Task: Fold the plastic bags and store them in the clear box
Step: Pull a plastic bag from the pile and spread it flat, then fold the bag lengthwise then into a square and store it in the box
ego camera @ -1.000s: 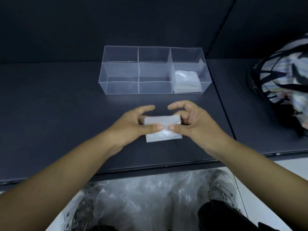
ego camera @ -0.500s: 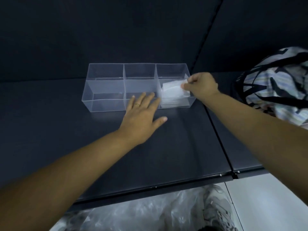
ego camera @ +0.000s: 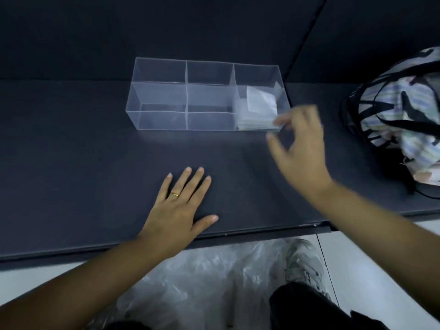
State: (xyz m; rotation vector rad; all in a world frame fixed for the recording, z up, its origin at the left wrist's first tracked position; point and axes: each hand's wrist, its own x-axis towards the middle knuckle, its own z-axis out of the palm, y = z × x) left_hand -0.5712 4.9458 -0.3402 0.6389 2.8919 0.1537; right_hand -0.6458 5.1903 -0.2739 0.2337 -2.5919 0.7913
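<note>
The clear box (ego camera: 162,120) with three compartments stands at the back of the dark table (ego camera: 83,167). Folded plastic bags (ego camera: 260,108) lie stacked in its right compartment; the top one leans tilted. My right hand (ego camera: 297,148) hovers just in front of the box's right corner, blurred, fingers loosely spread and holding nothing. My left hand (ego camera: 181,203), with a gold ring, lies flat on the table near its front edge, fingers straight.
A striped cloth bag with black straps (ego camera: 400,125) sits at the right on the table. Crumpled clear plastic bags (ego camera: 202,282) lie on the floor below the table's edge, beside a grey shoe (ego camera: 302,265).
My right hand has let go of the folded bag in the right compartment and pulled back toward me. My left hand has slid back from the box toward the front edge.
</note>
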